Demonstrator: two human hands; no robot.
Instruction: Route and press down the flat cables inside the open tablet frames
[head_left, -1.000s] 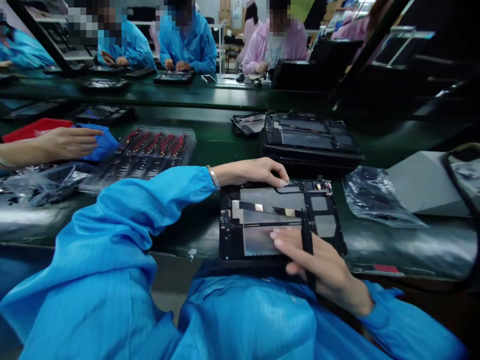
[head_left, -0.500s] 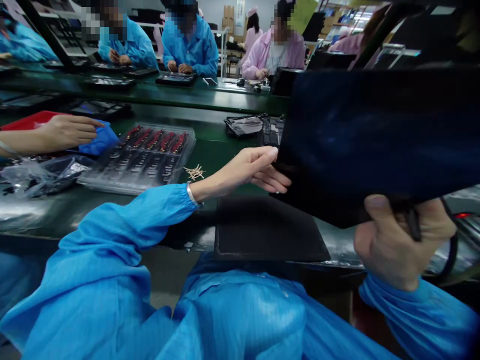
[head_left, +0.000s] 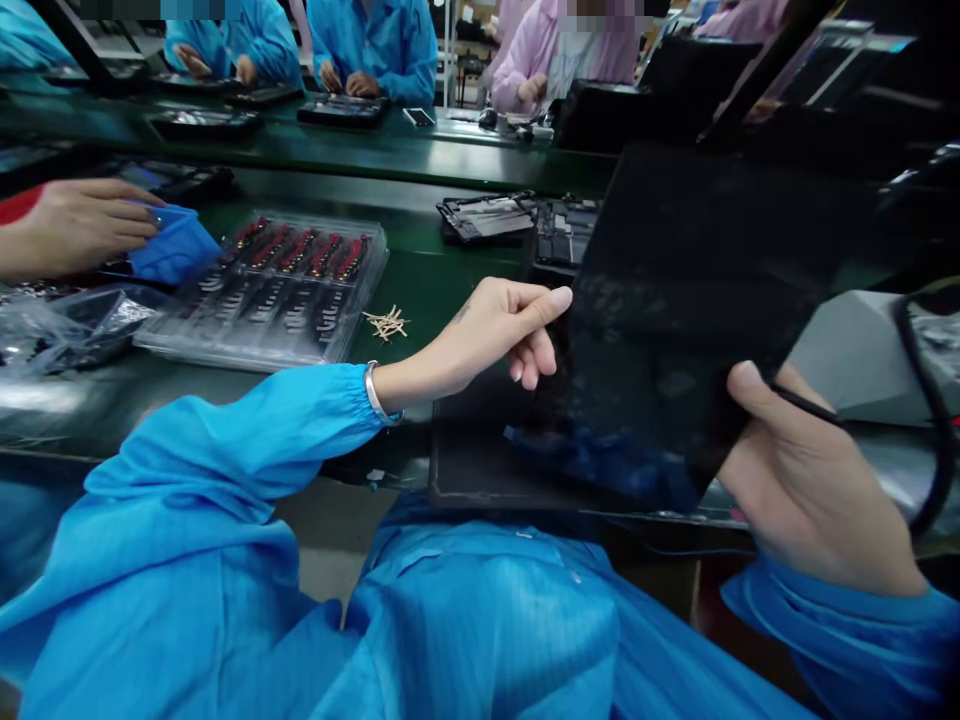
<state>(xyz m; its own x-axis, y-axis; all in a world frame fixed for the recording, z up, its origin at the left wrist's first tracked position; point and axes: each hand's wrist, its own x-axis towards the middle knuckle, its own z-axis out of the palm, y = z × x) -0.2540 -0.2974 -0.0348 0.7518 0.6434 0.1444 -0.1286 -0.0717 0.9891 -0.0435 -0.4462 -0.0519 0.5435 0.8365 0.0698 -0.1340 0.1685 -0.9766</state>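
Note:
A dark, glossy flat panel (head_left: 675,330), like a screen, is held tilted above the front of the bench. My left hand (head_left: 502,330) is closed at its left edge, the thumb on the edge and the fingers curled. At the panel's lower right, my right hand (head_left: 810,470) grips the edge with the thumb in front; its other fingers are mostly hidden. A thin black item (head_left: 810,403) passes by the right fingers, and I cannot tell what it is. Underneath the panel lies a black mat (head_left: 472,470), partly covered.
Left of me are a clear tray (head_left: 262,300) of small parts, wooden sticks (head_left: 388,323) and a plastic bag (head_left: 82,325). A neighbour's hand (head_left: 82,225) touches a blue bin (head_left: 172,245). Opened devices (head_left: 491,217) sit behind. A black cable (head_left: 926,420) loops at right. Co-workers sit opposite.
The panel has come down and turned more upright, its right side drawn in from the far right. My left fingers have curled in more. The neighbour's hand and blue bin have shifted slightly left.

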